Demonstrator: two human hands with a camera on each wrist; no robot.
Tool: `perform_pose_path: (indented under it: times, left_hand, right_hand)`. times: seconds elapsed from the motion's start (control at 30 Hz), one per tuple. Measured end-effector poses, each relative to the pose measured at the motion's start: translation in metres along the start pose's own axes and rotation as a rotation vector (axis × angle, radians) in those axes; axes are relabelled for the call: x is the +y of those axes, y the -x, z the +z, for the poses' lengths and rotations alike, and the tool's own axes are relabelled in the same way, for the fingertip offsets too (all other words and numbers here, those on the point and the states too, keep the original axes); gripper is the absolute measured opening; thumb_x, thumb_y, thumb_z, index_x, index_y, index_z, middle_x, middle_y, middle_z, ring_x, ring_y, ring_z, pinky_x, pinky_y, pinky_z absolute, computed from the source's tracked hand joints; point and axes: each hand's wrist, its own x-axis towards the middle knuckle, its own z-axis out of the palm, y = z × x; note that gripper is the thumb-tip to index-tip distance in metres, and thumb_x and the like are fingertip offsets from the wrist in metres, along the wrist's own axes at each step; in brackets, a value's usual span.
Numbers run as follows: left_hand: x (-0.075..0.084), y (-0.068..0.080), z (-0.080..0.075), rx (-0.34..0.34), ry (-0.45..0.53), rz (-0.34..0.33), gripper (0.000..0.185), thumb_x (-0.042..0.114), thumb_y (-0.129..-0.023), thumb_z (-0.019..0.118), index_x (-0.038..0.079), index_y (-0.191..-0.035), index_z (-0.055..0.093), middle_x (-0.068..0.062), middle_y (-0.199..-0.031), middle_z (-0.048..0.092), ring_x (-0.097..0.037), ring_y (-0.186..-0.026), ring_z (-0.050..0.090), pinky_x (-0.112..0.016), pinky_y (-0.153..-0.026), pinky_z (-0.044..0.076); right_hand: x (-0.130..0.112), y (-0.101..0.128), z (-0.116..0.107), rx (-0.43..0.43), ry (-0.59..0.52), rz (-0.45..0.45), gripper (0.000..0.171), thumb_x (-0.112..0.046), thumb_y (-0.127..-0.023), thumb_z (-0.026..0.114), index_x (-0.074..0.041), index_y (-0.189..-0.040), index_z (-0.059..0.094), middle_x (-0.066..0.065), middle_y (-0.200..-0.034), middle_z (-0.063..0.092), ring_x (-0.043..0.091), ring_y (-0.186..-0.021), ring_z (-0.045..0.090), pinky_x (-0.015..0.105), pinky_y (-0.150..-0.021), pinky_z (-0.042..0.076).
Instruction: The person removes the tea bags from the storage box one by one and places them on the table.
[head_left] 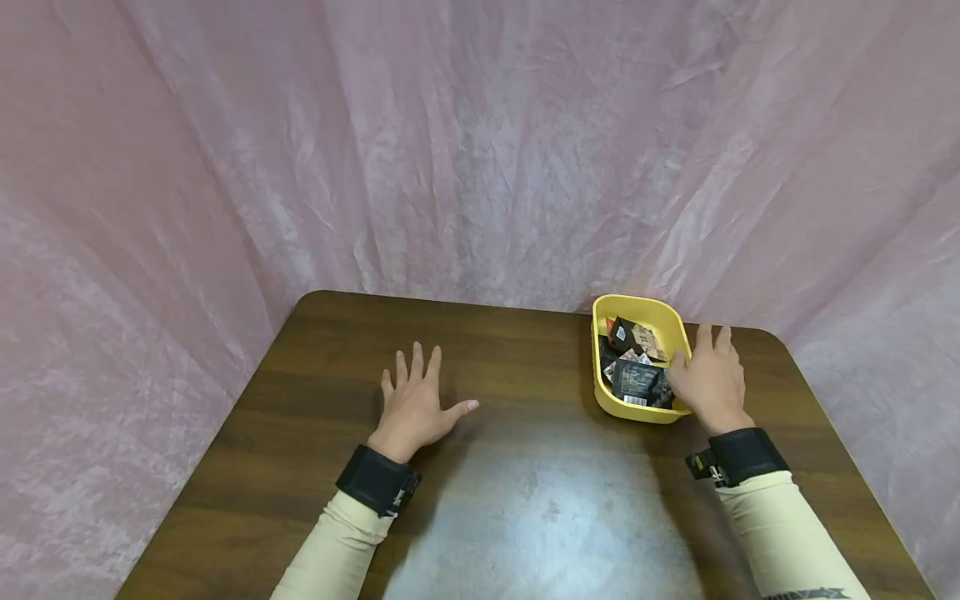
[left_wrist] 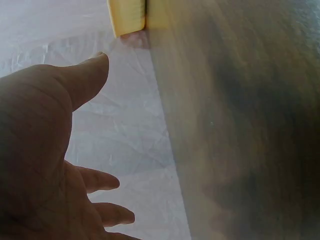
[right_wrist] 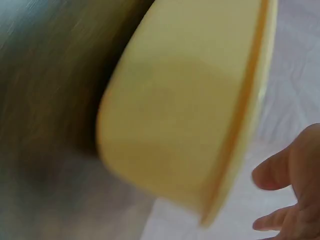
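A yellow plastic basket (head_left: pixel 630 410) stands near the far right of the table. Inside it lie several small dark packets (head_left: pixel 636 377), one with a barcode, along with a tan-patterned one (head_left: pixel 648 341). My right hand (head_left: pixel 712 385) hovers at the basket's right side, thumb over the rim and the other fingers extended beyond it. In the right wrist view the thumb (right_wrist: pixel 275 170) is apart from the basket wall. Over the left part of the table, my left hand (head_left: pixel 415 412) is spread palm down, holding nothing.
The dark wooden table (head_left: pixel 495 358) has rounded far corners and a bright glare in its middle. Pink crinkled cloth (head_left: pixel 480 167) hangs behind it and at both sides. Each wrist wears a black band (head_left: pixel 378 481) with a small camera.
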Motion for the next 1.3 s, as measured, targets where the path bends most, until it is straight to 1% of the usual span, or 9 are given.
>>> perform_pose_path:
  times: [0.07,0.13,0.2,0.27,0.43,0.57,0.83,1.07,1.3]
  left_hand:
    - [-0.001,0.001,0.002,0.0,0.003,0.001,0.114,0.071,-0.092,0.07,0.012,-0.173,0.015,-0.023,-0.18,0.003,-0.052,-0.166,-0.002,-0.077,-0.129,0.009]
    - [-0.001,0.001,0.004,-0.003,0.006,0.003,0.113,0.07,-0.093,0.07,0.012,-0.173,0.015,-0.023,-0.18,0.004,-0.052,-0.166,-0.001,-0.078,-0.129,0.009]
    - [-0.001,0.001,0.006,-0.004,0.02,0.006,0.112,0.069,-0.093,0.07,0.012,-0.173,0.016,-0.024,-0.18,0.004,-0.052,-0.166,0.0,-0.078,-0.129,0.008]
    - [-0.001,0.001,0.007,-0.007,0.027,0.008,0.111,0.069,-0.093,0.07,0.013,-0.173,0.015,-0.023,-0.18,0.004,-0.052,-0.167,0.0,-0.077,-0.129,0.007]
    - [-0.001,0.001,0.007,0.001,0.031,0.009,0.11,0.068,-0.094,0.069,0.012,-0.173,0.016,-0.023,-0.18,0.004,-0.052,-0.166,0.001,-0.077,-0.129,0.008]
    - [0.002,0.002,0.007,0.0,0.041,0.023,0.107,0.065,-0.096,0.069,0.011,-0.172,0.018,-0.025,-0.179,0.004,-0.052,-0.166,0.002,-0.077,-0.129,0.009]
    - [0.011,0.003,0.016,0.004,0.036,0.083,0.102,0.064,-0.097,0.068,0.012,-0.172,0.021,-0.025,-0.179,0.009,-0.053,-0.166,0.007,-0.077,-0.128,0.015]
    - [0.018,0.007,0.021,-0.01,0.039,0.115,0.1,0.063,-0.098,0.067,0.012,-0.171,0.022,-0.025,-0.179,0.011,-0.052,-0.166,0.008,-0.075,-0.129,0.016]
    - [0.032,0.001,0.019,0.043,0.08,0.184,0.092,0.056,-0.101,0.068,0.008,-0.169,0.028,-0.027,-0.175,0.026,-0.051,-0.162,0.027,-0.073,-0.124,0.031]
  right_hand:
    - [0.011,-0.004,0.001,-0.052,0.015,0.028,0.077,-0.025,-0.105,0.04,0.011,-0.166,0.009,0.05,-0.161,0.027,0.068,-0.135,0.045,0.077,-0.106,0.042]
    - [0.018,-0.006,0.004,-0.101,0.022,0.048,0.077,-0.023,-0.104,0.039,0.01,-0.166,0.008,0.05,-0.148,0.044,0.062,-0.115,0.06,0.07,-0.09,0.051]
    - [0.023,-0.007,0.007,-0.135,0.019,0.065,0.077,-0.021,-0.101,0.04,0.01,-0.166,0.011,0.047,-0.134,0.057,0.053,-0.097,0.066,0.061,-0.076,0.052]
    - [0.026,-0.008,0.012,-0.152,0.016,0.076,0.076,-0.018,-0.098,0.044,0.008,-0.165,0.019,0.044,-0.124,0.063,0.047,-0.087,0.067,0.056,-0.07,0.051]
    - [0.024,-0.008,0.024,-0.148,0.002,0.076,0.076,-0.01,-0.092,0.051,0.006,-0.162,0.028,0.042,-0.129,0.063,0.056,-0.101,0.068,0.062,-0.078,0.053]
    - [0.016,-0.009,0.032,-0.137,0.009,0.051,0.081,-0.01,-0.092,0.051,0.003,-0.166,0.022,0.044,-0.134,0.06,0.06,-0.107,0.067,0.066,-0.081,0.052]
    - [-0.026,-0.008,0.05,-0.178,0.013,0.022,0.088,-0.011,-0.093,0.054,-0.002,-0.17,0.014,0.041,-0.136,0.063,0.049,-0.095,0.071,0.058,-0.074,0.053]
    - [-0.049,-0.008,0.06,-0.198,0.032,0.009,0.088,-0.011,-0.093,0.055,-0.003,-0.17,0.014,0.037,-0.12,0.071,0.038,-0.078,0.067,0.05,-0.066,0.052]
    - [-0.056,-0.007,0.065,-0.187,0.025,0.005,0.088,-0.012,-0.093,0.054,-0.004,-0.171,0.014,0.037,-0.119,0.071,0.041,-0.081,0.069,0.052,-0.067,0.052]
